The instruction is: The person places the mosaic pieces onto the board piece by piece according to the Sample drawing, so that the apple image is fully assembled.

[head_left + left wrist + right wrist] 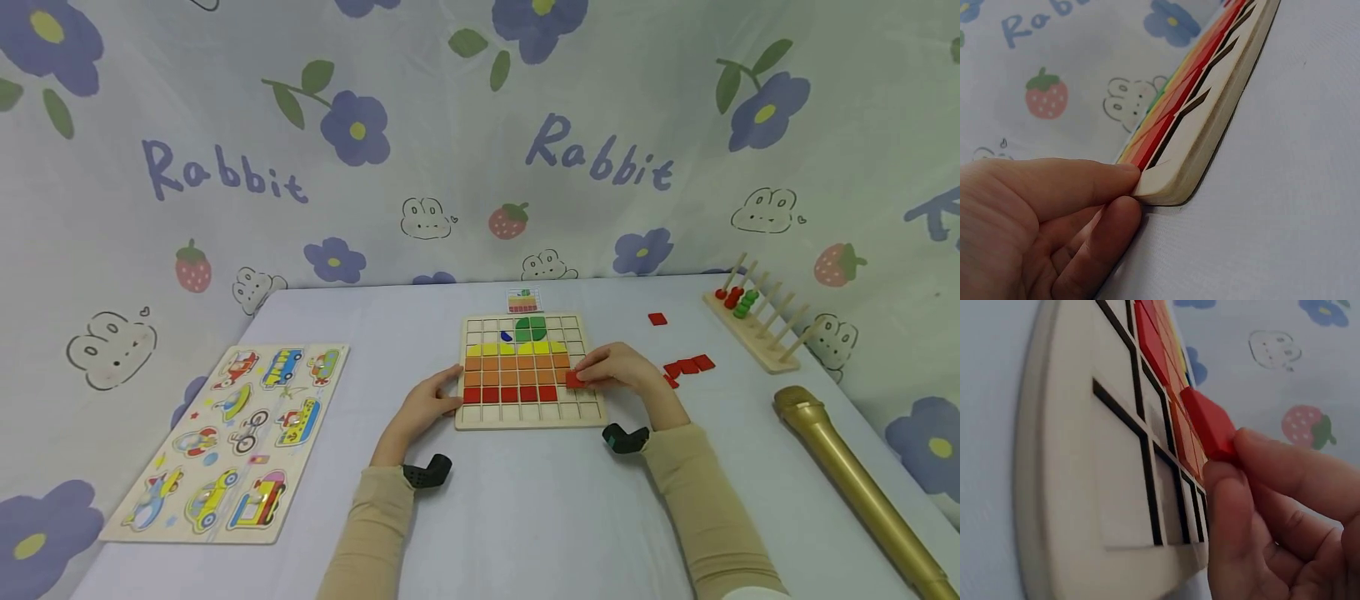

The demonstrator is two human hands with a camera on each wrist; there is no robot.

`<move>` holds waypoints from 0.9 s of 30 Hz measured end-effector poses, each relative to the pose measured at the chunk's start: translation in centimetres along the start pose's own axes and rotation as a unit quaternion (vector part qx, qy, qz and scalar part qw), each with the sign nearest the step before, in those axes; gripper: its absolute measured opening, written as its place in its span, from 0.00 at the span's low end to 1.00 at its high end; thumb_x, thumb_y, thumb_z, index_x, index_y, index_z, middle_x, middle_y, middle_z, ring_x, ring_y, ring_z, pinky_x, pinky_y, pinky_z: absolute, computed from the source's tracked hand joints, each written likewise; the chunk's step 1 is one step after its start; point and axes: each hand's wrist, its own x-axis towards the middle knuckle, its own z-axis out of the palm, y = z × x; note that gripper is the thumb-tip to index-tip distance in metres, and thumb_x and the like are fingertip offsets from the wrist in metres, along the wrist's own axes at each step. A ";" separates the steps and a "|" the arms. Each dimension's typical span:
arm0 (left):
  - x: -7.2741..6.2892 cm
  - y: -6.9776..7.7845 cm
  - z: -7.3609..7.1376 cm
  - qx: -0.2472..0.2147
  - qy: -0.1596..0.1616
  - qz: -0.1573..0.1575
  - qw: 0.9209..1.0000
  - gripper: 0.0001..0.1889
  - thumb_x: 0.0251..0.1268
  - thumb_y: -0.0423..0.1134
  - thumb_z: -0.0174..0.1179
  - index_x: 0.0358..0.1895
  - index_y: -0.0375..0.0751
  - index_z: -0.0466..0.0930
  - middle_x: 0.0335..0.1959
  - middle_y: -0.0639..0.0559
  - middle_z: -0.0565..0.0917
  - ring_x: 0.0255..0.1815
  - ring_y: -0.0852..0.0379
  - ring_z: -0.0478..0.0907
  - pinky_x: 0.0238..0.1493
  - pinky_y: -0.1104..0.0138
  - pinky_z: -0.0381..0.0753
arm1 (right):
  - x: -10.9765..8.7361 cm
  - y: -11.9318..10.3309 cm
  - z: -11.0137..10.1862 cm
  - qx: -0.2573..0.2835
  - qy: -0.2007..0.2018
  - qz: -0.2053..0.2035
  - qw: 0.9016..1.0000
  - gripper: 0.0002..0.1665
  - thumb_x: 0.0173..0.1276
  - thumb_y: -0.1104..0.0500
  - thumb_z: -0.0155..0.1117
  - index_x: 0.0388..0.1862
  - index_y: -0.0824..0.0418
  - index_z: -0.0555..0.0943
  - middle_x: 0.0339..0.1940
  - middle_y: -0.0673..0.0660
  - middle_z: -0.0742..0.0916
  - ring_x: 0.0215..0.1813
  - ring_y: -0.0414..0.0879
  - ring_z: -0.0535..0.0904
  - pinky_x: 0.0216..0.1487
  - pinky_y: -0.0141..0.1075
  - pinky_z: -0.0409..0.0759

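A wooden grid board (pixel 528 414) lies in the middle of the table, with yellow, orange (pixel 517 377) and red tile rows (pixel 510 394) and green pieces (pixel 530 327) near its top. At the board's left edge, my left hand (pixel 423 407) grips the rim; its fingertips touch near a corner in the left wrist view. My right hand (pixel 624 368) pinches a red square tile (pixel 1210 425) between thumb and finger. That tile is tilted over the board's right side, near the end of the red row. Bare grid cells (pixel 1122 481) show beside it.
A small pattern card (pixel 523 300) sits behind the board. Several loose red tiles (pixel 689 366) lie to the right. Further right are a peg stand with beads (pixel 750 321) and a gold microphone (pixel 847 471). A vehicle puzzle board (pixel 225 442) lies at left.
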 end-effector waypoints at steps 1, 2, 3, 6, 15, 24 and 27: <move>0.0 -0.1 0.0 0.001 0.000 0.000 1.000 0.31 0.57 0.36 0.62 0.66 0.49 0.66 0.20 0.50 0.74 0.22 0.58 0.70 0.28 0.68 0.68 | 0.0 -0.1 0.4 -0.024 -0.001 0.002 1.000 0.17 0.57 0.63 0.68 0.43 0.72 0.80 0.32 0.55 0.85 0.28 0.41 0.80 0.36 0.33 0.80; 0.0 -0.1 0.0 0.002 0.001 0.001 1.000 0.31 0.57 0.36 0.62 0.66 0.49 0.66 0.20 0.50 0.74 0.22 0.58 0.70 0.28 0.68 0.68 | 0.0 -0.3 0.9 -0.048 -0.003 0.001 0.999 0.16 0.56 0.63 0.68 0.42 0.72 0.80 0.32 0.56 0.85 0.28 0.42 0.79 0.35 0.33 0.80; 0.1 -0.2 0.0 0.003 0.002 0.001 1.000 0.31 0.57 0.36 0.62 0.66 0.49 0.66 0.20 0.50 0.74 0.22 0.58 0.70 0.28 0.68 0.68 | 0.0 -0.4 1.2 -0.067 -0.001 0.002 0.998 0.15 0.56 0.63 0.68 0.41 0.72 0.81 0.32 0.56 0.85 0.26 0.42 0.79 0.34 0.32 0.79; 0.0 -0.2 0.0 0.004 0.003 0.001 1.000 0.31 0.57 0.36 0.62 0.66 0.48 0.66 0.21 0.50 0.74 0.23 0.58 0.70 0.27 0.68 0.68 | 0.0 -0.7 2.0 -0.103 0.014 0.009 0.994 0.12 0.55 0.64 0.69 0.37 0.70 0.82 0.29 0.56 0.84 0.24 0.41 0.78 0.32 0.32 0.79; -0.1 -0.2 -0.1 0.009 0.005 0.005 1.000 0.31 0.57 0.36 0.62 0.66 0.48 0.66 0.20 0.50 0.74 0.22 0.59 0.69 0.26 0.68 0.67 | 0.0 -1.2 2.9 -0.148 0.030 0.008 0.989 0.09 0.55 0.64 0.68 0.33 0.68 0.82 0.25 0.54 0.83 0.23 0.41 0.76 0.29 0.31 0.77; 0.0 -0.1 -0.1 0.013 0.003 0.008 1.000 0.30 0.57 0.36 0.62 0.66 0.47 0.67 0.19 0.50 0.74 0.22 0.59 0.70 0.28 0.68 0.68 | -0.4 -1.3 3.3 -0.204 0.054 -0.017 0.977 0.10 0.53 0.64 0.70 0.26 0.64 0.75 0.24 0.54 0.78 0.24 0.43 0.73 0.27 0.31 0.74; 0.1 -0.1 0.0 0.017 0.001 0.011 1.000 0.30 0.57 0.36 0.62 0.66 0.46 0.67 0.19 0.51 0.73 0.22 0.59 0.70 0.27 0.68 0.68 | -1.1 -1.2 2.4 -0.190 0.062 -0.032 0.979 0.10 0.54 0.63 0.69 0.28 0.65 0.76 0.25 0.54 0.79 0.25 0.43 0.74 0.29 0.32 0.75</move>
